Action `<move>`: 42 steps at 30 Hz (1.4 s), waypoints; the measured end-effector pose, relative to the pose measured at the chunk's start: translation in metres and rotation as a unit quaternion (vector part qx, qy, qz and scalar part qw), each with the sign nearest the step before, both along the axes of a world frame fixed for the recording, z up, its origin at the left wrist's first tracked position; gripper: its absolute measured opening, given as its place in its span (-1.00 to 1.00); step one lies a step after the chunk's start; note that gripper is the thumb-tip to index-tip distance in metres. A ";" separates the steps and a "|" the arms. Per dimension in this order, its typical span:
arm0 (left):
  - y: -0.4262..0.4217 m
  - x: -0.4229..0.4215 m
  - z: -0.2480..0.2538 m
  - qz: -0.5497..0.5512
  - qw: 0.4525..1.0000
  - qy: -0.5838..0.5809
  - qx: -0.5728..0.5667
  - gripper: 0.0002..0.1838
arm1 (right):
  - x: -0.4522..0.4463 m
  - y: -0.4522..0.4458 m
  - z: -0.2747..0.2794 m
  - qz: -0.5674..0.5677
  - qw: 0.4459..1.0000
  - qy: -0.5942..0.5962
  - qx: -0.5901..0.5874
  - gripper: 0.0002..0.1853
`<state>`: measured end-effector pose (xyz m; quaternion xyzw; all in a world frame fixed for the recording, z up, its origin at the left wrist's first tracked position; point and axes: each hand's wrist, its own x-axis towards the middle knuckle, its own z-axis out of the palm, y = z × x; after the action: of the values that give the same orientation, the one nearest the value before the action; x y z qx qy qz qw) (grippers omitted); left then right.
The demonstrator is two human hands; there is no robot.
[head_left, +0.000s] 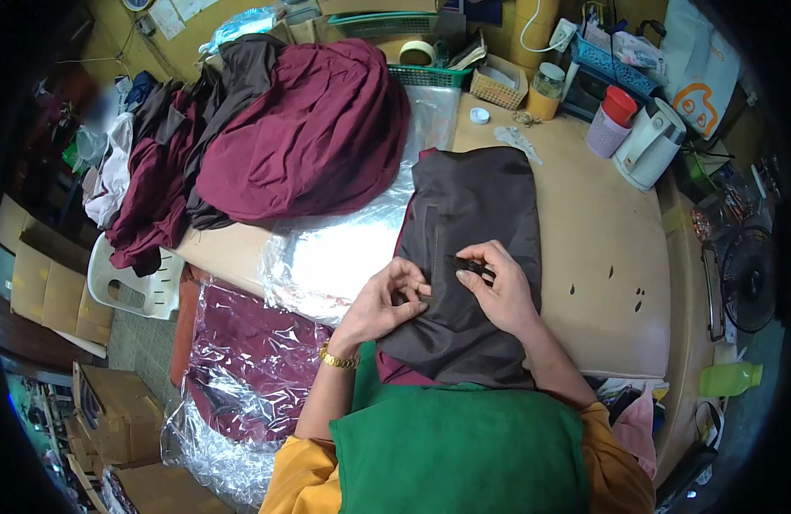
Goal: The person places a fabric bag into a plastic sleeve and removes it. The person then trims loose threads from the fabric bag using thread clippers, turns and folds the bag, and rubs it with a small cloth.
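Note:
A folded dark grey garment [477, 188] with a maroon underside lies in front of me on the table. A long stitched slit or pocket seam [435, 240] runs down its left part. My left hand [388, 300], with a gold watch [339, 357] on the wrist, is closed at the lower end of this seam, pinching the cloth between thumb and fingers. Between the thumb and fingers of my right hand [502, 287] is a small black tool [476, 267], perhaps thread snips, held just above the cloth. The tool's tip points left, toward the seam.
Maroon and dark grey garments [310, 128] are heaped at the back left, beside clear plastic [327, 257]. A bagged maroon garment [250, 360] lies at lower left. At the back right stand a white kettle [650, 141], a cup [611, 124] and a jar [547, 90].

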<state>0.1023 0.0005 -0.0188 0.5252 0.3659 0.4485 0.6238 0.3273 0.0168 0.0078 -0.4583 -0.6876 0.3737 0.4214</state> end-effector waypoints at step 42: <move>-0.009 -0.053 -0.011 0.227 0.947 -0.176 0.144 -0.40 | 0.053 0.020 0.002 -0.138 0.980 -0.109 0.093 -0.80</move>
<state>0.0491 -0.0083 -0.0303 0.4255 0.2910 0.7114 0.4777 0.3807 0.0371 0.0102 -0.5453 -0.6914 0.1938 0.4324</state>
